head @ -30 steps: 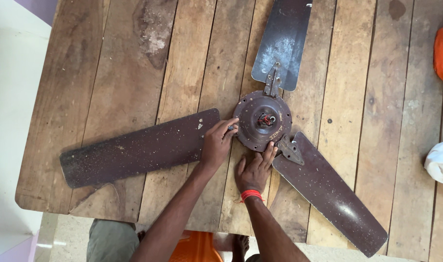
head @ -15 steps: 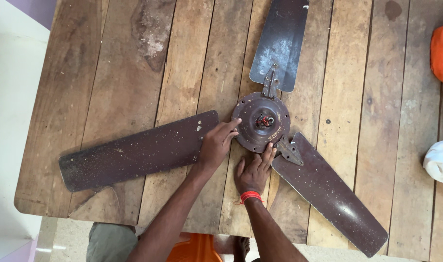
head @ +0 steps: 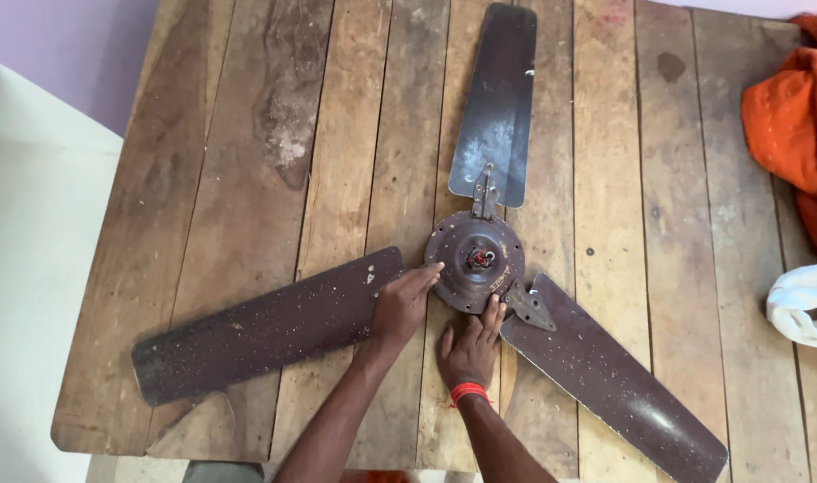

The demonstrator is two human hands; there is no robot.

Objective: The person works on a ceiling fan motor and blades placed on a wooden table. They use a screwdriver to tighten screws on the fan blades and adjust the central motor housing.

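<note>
On the plank table [head: 247,179], seen from my head camera looking straight down, a brown ceiling fan lies flat with its round hub [head: 476,261] near the middle of the boards and three blades spreading out from it. My left hand [head: 401,304] rests on the inner end of the left blade [head: 265,326], fingers held together and stretched forward so the tips touch the hub's rim; it clamps on nothing. My right hand [head: 469,349], with a red band [head: 468,391] at the wrist, lies palm down on the wood just below the hub, fingers slightly spread, the longest ones reaching the hub's lower edge beside the metal bracket [head: 527,309] of the lower right blade [head: 614,380]. A third blade [head: 498,107] points away from me toward the table's far edge. An orange cloth [head: 793,125] and a white cloth [head: 807,304] sit at the table's right side, well apart from my hands.
</note>
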